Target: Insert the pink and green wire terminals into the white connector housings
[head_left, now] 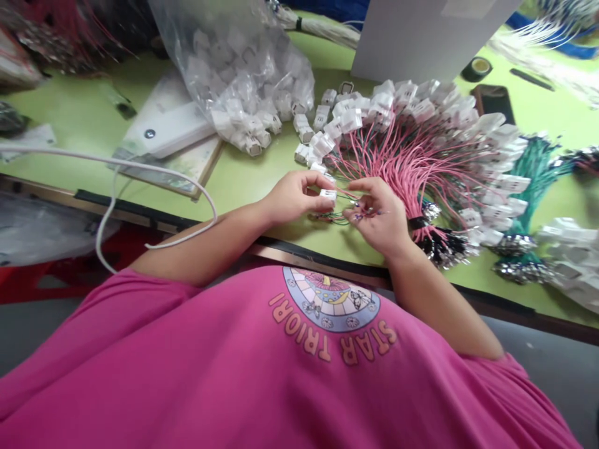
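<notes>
Between the thumb and fingers of my left hand (296, 198) is a small white plastic connector housing (328, 195). My right hand (382, 217) is closed on thin wires (359, 213) with small metal terminals at their ends; the fingers partly hide them. Thin pink and green wires run between the two hands, just above the table's front edge. Beyond my right hand lies a big fanned bundle of pink wires (412, 159), with white housings (374, 109) around its outer side. Black-sleeved metal terminals (442, 246) stick out at its near end.
A clear bag of white housings (253, 81) stands behind my left hand. A white device (175, 130) and white cable (154, 167) lie to the left. Green wire bundles (528, 187) and more housings (573, 255) are at right. A grey panel (421, 40) stands behind, near a tape roll (477, 68).
</notes>
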Motion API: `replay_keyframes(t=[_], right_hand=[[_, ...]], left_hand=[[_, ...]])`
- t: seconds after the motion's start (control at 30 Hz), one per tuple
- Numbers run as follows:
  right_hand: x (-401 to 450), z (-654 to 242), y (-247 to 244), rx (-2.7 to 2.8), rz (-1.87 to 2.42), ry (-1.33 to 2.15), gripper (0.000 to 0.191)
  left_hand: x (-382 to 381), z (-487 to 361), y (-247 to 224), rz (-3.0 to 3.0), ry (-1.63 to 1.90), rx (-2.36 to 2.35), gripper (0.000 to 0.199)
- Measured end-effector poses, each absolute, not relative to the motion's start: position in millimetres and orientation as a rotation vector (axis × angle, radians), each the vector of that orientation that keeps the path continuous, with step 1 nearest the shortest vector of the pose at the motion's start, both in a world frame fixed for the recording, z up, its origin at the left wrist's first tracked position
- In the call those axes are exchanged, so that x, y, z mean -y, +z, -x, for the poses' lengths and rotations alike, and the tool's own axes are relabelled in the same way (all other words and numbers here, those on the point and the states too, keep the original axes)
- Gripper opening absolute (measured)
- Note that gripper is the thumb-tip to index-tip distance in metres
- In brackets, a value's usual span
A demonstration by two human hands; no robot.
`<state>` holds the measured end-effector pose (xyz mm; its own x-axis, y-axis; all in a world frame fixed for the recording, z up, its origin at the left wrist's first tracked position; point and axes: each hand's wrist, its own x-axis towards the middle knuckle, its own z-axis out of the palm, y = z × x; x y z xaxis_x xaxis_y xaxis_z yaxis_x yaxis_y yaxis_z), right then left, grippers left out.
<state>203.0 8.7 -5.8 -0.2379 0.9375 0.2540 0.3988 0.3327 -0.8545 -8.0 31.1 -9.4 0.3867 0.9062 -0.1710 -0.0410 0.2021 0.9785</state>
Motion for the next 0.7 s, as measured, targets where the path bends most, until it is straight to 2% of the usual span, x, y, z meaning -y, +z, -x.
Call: replay_keyframes(t=[0.07,0.17,0.2,0.3,0.53,0.7], right_hand=[[-8.7,-205.9,-4.6,1.805,1.065,0.876,0.029],[-8.2,-209.6,-1.6,1.880,1.007,0.774,0.012],[-7.8,-210.5,-0.7,1.888,1.025,0.693,0.012],[-6.9,-212.4,0.2,1.904,1.076,0.556,0.015],[-7.7,-212.2,-6.7,2.144,0.984,0.826,0.026],[-4.3,-209.4,-6.9,1.979,1.178,0.712,0.024]], left_hand=[[-31.3,9.0,-6.2,-1.087,0.831,-0.955,0.041],[-31.4,9.9,-5.7,-1.029,0.835,-0.928,0.042],[-31.3,10.1,-6.4,-1.025,0.829,-0.925,0.041],[-31.3,10.6,-9.5,-1.022,0.820,-0.912,0.038],[-31.0,8.8,-8.0,-1.019,0.833,-0.911,0.038],[-28.5,6.9,-3.5,-0.950,0.807,-0.899,0.041]])
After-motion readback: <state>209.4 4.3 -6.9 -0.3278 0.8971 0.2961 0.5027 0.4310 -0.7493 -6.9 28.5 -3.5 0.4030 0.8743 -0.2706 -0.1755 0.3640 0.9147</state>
